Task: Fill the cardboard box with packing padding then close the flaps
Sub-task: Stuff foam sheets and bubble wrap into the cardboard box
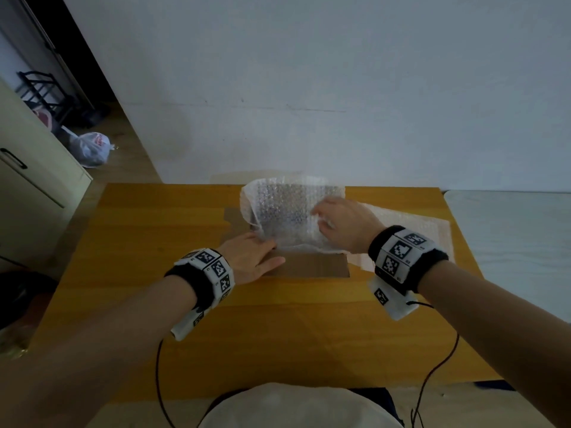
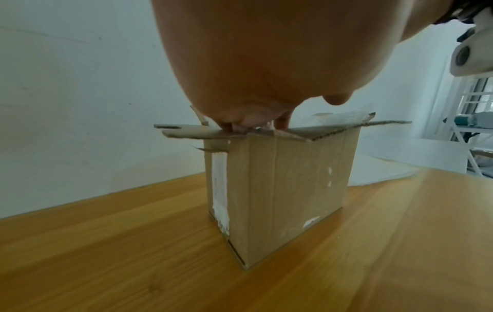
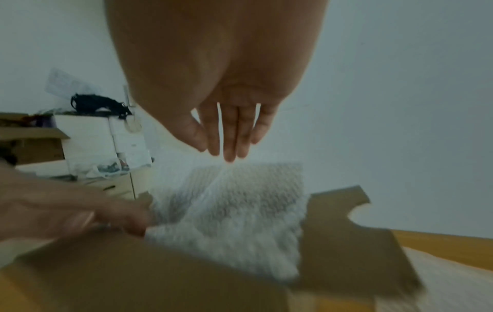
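Observation:
A brown cardboard box (image 1: 312, 265) (image 2: 288, 190) stands on the wooden table (image 1: 278, 335) with its flaps spread outward. A sheet of bubble wrap (image 1: 287, 208) (image 3: 234, 211) sits in its opening and rises above the rim. My left hand (image 1: 262, 251) (image 2: 240, 63) rests on the box's near left corner, fingertips down on the rim and thumb apart along the near flap. My right hand (image 1: 327, 217) (image 3: 226, 137) is over the right part of the wrap with straight fingers held together; the right wrist view is blurred. The inside of the box is hidden.
Another pale sheet of padding (image 1: 411, 230) lies flat on the table to the right of the box. A white wall stands right behind the table. A white surface (image 1: 509, 242) adjoins on the right, a cabinet (image 1: 31, 180) stands at the left.

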A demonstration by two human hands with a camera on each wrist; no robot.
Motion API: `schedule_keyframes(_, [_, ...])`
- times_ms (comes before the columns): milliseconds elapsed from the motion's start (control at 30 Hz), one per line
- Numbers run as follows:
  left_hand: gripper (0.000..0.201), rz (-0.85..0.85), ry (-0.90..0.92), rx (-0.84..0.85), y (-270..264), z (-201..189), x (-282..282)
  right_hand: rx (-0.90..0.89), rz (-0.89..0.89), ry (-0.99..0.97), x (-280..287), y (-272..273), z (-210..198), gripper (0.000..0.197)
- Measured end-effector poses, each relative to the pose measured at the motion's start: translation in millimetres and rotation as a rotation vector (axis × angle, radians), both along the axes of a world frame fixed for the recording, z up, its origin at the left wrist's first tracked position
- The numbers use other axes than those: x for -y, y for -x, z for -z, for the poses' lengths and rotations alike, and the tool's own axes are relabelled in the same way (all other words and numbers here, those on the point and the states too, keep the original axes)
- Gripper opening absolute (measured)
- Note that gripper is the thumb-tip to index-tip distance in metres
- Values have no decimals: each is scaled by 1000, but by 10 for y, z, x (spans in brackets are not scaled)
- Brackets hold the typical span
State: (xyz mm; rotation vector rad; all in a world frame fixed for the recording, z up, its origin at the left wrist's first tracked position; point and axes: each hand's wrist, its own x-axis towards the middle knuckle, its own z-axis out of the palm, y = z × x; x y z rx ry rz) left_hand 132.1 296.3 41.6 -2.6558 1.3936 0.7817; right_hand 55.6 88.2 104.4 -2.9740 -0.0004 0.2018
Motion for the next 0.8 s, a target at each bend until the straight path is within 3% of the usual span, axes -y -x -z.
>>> schedule_keyframes(100, [67,34,29,14,4,17,-22,60,28,-35,57,-239,-36,51])
schedule_keyframes(267, [81,71,121,5,-10,40,-52,-211,115,-36,290,-478,119,73])
schedule_keyframes(333, [83,47,133,-5,-16,18,-40,-290,78,-49,313,-447,215,72])
schedule_keyframes(433, [61,-10,134,10,-34,-39,24,-344,22,-66,248,-315,345,72])
schedule_keyframes(533, [60,-24,143,70,-59,-38,84,-442,-18,-68,171,-216,387,70])
schedule_keyframes(667, [55,73,107,193,-49,-30,123,-556,-65,-48,108,-161,441,63])
schedule_keyframes(800, [60,129,198,316,12,-6,132,-621,-68,1,80,-149,513,57])
